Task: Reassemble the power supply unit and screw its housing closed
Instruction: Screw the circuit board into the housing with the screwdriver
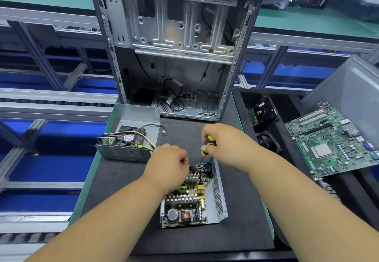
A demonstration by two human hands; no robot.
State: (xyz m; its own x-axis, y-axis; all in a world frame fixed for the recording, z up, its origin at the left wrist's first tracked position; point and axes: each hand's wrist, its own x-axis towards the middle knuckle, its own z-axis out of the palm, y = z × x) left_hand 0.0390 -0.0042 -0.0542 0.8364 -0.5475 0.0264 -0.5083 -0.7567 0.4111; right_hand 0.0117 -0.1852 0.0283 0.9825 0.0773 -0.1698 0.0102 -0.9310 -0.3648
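Observation:
The open power supply base [220, 198] lies on the black mat, its circuit board [185, 204] with heatsinks and coils exposed. My right hand [223, 140] grips a yellow-and-black screwdriver [206, 149] whose tip points down at the board's far corner. My left hand [169, 165] sits curled over the board's far left part; whether it holds anything is hidden. The housing cover [131, 136] with its fan and a bundle of wires lies to the left, apart from the base.
An empty computer case [176, 42] stands upright behind the mat. A black tray [287, 118] to the right holds a motherboard [336, 140], a small card and a fan. Conveyor rails run along the left.

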